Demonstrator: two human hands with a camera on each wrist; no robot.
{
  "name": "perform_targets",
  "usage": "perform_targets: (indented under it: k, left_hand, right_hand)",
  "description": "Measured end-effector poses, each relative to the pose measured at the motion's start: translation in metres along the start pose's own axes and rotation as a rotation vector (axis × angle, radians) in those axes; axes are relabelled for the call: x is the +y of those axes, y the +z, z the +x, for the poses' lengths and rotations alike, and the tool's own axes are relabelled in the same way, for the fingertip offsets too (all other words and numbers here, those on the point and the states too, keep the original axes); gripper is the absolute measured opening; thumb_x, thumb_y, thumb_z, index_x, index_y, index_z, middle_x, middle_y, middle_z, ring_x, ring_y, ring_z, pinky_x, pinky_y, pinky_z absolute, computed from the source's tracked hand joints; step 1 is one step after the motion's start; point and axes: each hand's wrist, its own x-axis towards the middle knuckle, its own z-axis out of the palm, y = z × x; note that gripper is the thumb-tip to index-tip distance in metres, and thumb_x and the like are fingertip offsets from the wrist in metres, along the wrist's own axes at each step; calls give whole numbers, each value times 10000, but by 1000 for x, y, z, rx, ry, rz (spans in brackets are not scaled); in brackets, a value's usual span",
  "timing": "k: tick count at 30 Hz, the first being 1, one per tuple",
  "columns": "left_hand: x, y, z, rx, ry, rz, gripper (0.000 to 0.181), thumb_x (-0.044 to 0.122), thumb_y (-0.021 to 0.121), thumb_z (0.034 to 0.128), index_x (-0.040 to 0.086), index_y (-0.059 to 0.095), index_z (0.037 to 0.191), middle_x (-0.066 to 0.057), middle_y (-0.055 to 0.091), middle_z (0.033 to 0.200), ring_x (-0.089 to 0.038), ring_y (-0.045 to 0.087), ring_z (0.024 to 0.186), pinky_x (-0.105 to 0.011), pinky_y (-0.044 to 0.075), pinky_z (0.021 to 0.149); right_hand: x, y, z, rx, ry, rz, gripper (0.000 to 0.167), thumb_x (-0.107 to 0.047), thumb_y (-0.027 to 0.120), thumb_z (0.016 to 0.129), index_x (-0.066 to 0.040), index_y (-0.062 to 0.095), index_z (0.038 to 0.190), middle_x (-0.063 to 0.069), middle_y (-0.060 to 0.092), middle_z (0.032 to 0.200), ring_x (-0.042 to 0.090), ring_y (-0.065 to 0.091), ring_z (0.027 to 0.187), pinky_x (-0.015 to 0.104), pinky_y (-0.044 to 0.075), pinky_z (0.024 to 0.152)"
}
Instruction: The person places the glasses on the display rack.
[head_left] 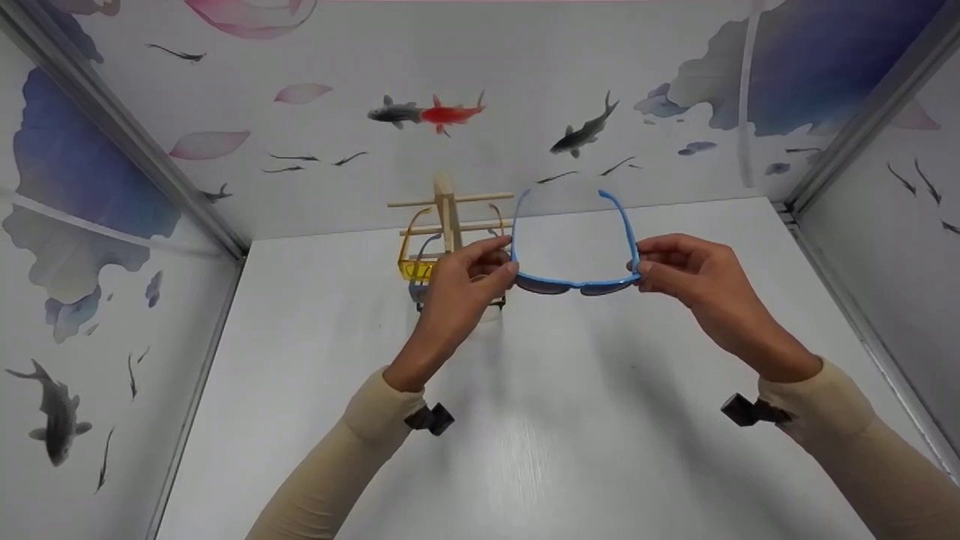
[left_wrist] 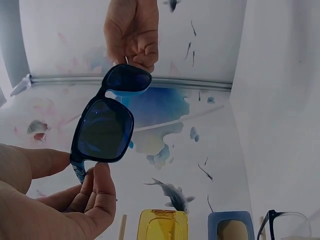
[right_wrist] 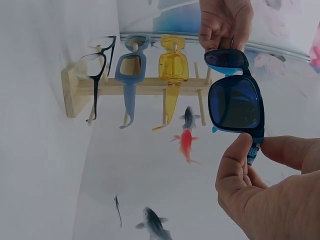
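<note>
A pair of sunglasses (head_left: 576,284) with a blue inner frame and dark lenses is held up in the air, its temples unfolded and pointing away. My left hand (head_left: 474,283) pinches it near the left hinge, between thumb and fingers. At the opposite hinge my right hand (head_left: 694,289) pinches the other temple. In the right wrist view the sunglasses (right_wrist: 235,102) show a black front with bluish lenses. Behind my left hand stands a wooden glasses rack (head_left: 447,217), partly hidden by it in the head view.
The rack carries yellow glasses (right_wrist: 173,65), blue-grey sunglasses (right_wrist: 131,70) and dark-rimmed clear glasses (right_wrist: 97,70) on its pegs. One end of the rack has a peg (right_wrist: 201,107) without glasses. Printed walls (head_left: 300,112) enclose the white table (head_left: 315,420) at the back and sides.
</note>
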Motion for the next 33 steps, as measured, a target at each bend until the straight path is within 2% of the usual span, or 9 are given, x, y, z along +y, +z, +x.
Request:
perform_targets:
  k: [4, 9, 14, 19, 29, 33]
  left_hand:
    - [2, -4, -1, 13, 24, 18, 428, 96, 734, 1058, -19, 673, 1467, -121, 738, 1166, -217, 739, 1074, -333, 624, 990]
    - [4, -9, -1, 24, 52, 43, 422, 93, 736, 1053, -29, 680, 1453, -120, 741, 1149, -222, 737, 1061, -351, 616, 1010]
    - [6, -15, -3, 41, 45, 72, 421, 101, 749, 1049, -12, 691, 1450, -101, 743, 1142, -208, 744, 1065, -362, 608, 1036]
    - [9, -22, -6, 45, 38, 56, 437, 91, 732, 1058, -18, 666, 1476, -116, 732, 1167, -221, 738, 1088, -384, 595, 1064]
    - [13, -43, -12, 88, 11, 72, 435, 92, 718, 1069, -22, 659, 1485, -128, 725, 1215, -231, 732, 1127, -447, 542, 1149]
    - [14, -51, -15, 105, 14, 63, 433, 91, 714, 1072, -10, 658, 1489, -134, 725, 1226, -230, 738, 1128, -451, 555, 1132]
  right_hand:
    - [-3, 2, 2, -3, -4, -7, 373, -103, 744, 1067, 115, 654, 1356, 191, 747, 1180, 209, 784, 1010, 314, 650, 922]
    - [-5, 7, 5, -2, -3, -7, 379, -97, 750, 1061, 119, 650, 1356, 172, 748, 1172, 195, 785, 1007, 321, 651, 923]
    - [-8, 13, 9, -6, 0, 1, 350, -81, 748, 1058, 95, 664, 1349, 184, 751, 1174, 203, 791, 1003, 333, 653, 925]
    - [-11, 19, 14, -24, -12, 1, 339, -77, 733, 1064, 92, 664, 1349, 194, 749, 1173, 221, 788, 1007, 342, 654, 930]
    - [-15, 38, 26, -61, -34, 18, 320, -73, 730, 1062, 59, 680, 1349, 202, 741, 1171, 247, 785, 1004, 361, 649, 955]
    - [-17, 46, 32, -72, -44, 33, 330, -64, 732, 1057, 73, 674, 1351, 197, 745, 1163, 247, 786, 991, 362, 650, 953]
